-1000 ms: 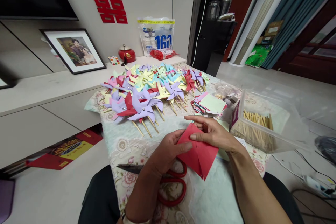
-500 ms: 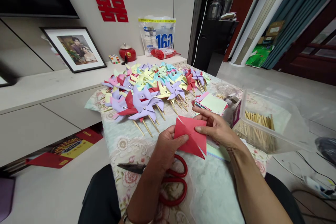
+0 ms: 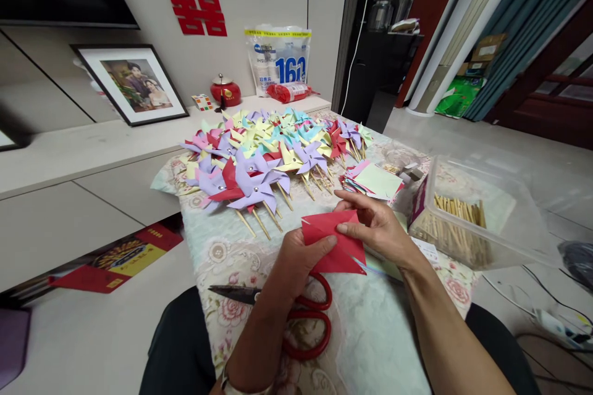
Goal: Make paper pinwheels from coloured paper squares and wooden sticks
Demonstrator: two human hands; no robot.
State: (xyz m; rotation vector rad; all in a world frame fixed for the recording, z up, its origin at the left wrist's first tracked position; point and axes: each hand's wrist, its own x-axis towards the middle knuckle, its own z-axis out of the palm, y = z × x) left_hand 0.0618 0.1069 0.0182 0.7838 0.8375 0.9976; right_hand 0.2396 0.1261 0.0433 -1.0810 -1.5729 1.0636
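Note:
Both hands hold a folded red paper square point(image 3: 337, 248) above the table. My left hand point(image 3: 296, 268) pinches its left edge with the thumb on top. My right hand point(image 3: 377, 228) grips its upper right side, fingers curled over the fold. Red-handled scissors point(image 3: 296, 315) lie on the floral tablecloth point(image 3: 222, 253) just under my left hand, blades pointing left. A big pile of finished paper pinwheels point(image 3: 269, 154) on wooden sticks, purple, yellow, red and blue, lies farther back.
A stack of coloured paper squares point(image 3: 376, 182) sits right of the pinwheels. A clear plastic box of wooden sticks point(image 3: 458, 228) stands at the right edge. A low cabinet point(image 3: 69, 154) along the wall carries a framed photo, a red pot and a plastic bag.
The red paper has been folded up and turned flatter, rising from near the table toward the pinwheels. Both hands moved slightly up with it.

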